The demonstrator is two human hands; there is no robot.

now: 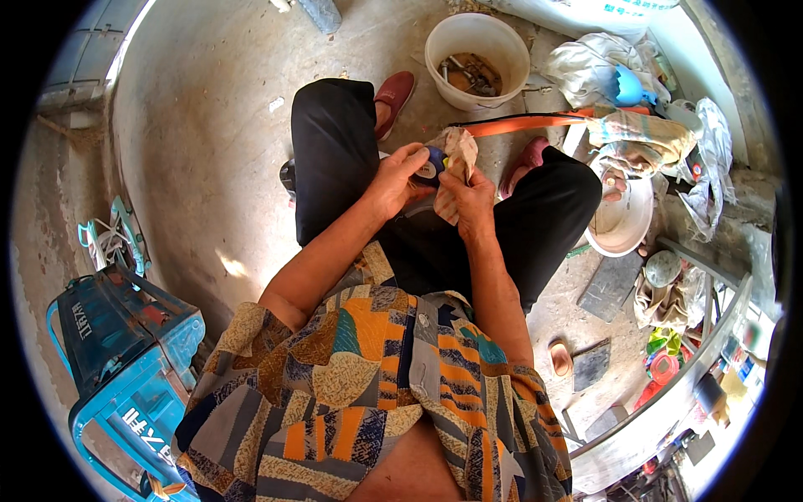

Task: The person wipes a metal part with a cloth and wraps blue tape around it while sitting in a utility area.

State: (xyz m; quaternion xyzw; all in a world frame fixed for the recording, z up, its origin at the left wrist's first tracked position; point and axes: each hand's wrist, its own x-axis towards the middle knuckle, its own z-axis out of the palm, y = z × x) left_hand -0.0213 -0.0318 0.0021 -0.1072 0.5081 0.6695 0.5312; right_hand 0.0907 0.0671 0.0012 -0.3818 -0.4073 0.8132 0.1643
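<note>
My left hand (393, 182) is wrapped round a small dark blue round object (430, 166) with a pale label. Its exact kind I cannot make out. A crumpled beige cloth (460, 148) is pinched in my right hand (473, 201). The cloth lies against the right side of the blue object and hangs down past my right fingers. Both hands are close together above my lap, between my knees. Part of the blue object is hidden by my fingers and the cloth.
Ahead stands a white bucket (477, 58) with metal parts in it. An orange strip (523, 124) runs to the right, near a smaller white basin (623, 219). Bags and clutter line the right side. At left sits a blue machine or case (125, 360).
</note>
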